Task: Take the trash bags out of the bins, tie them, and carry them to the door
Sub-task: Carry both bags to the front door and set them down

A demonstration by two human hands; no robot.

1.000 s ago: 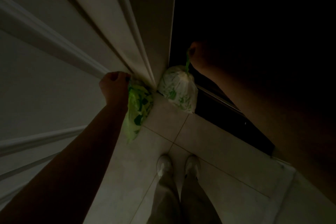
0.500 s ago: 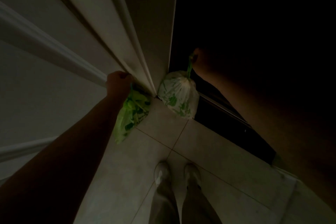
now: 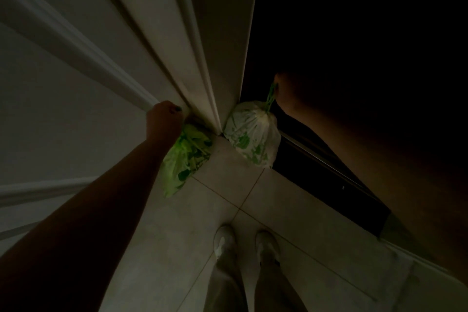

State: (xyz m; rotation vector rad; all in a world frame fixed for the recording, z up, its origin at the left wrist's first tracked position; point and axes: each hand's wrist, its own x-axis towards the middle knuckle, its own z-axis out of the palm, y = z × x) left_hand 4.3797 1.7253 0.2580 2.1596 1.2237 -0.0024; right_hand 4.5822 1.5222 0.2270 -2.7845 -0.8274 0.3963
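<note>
Low light; detail limited. At far left, the panelled white door (image 3: pixel 76 63) stands open, its edge running down to the floor near centre frame. The left hand (image 3: pixel 164 119) is curled into a fist round the gathered top of the green bag (image 3: pixel 186 159), which hangs below it just beside the door's lower edge and above the tiled floor (image 3: pixel 228 200); whether its bottom touches the tile cannot be told. Judgement: it is held by the neck so the load hangs clear of the legs and can be set down at the doorway. This bag is translucent bright green, crumpled, slack, with darker patches showing through; it looks lightly filled. Below centre, two pale shoes (image 3: pixel 247 242) stand on the tile facing the threshold. Further right, the white bag (image 3: pixel 253 134) hangs at the door's edge over the dark opening, rounded and fuller, with green printed marks and its mouth cinched shut by a green drawstring (image 3: pixel 270 96). The right hand (image 3: pixel 291 94) grips that drawstring from above; the fingers are lost in shadow, but the taut string shows it bears the weight. Both bags appear tied and already at the door, so setting them down seems all that remains.
</note>
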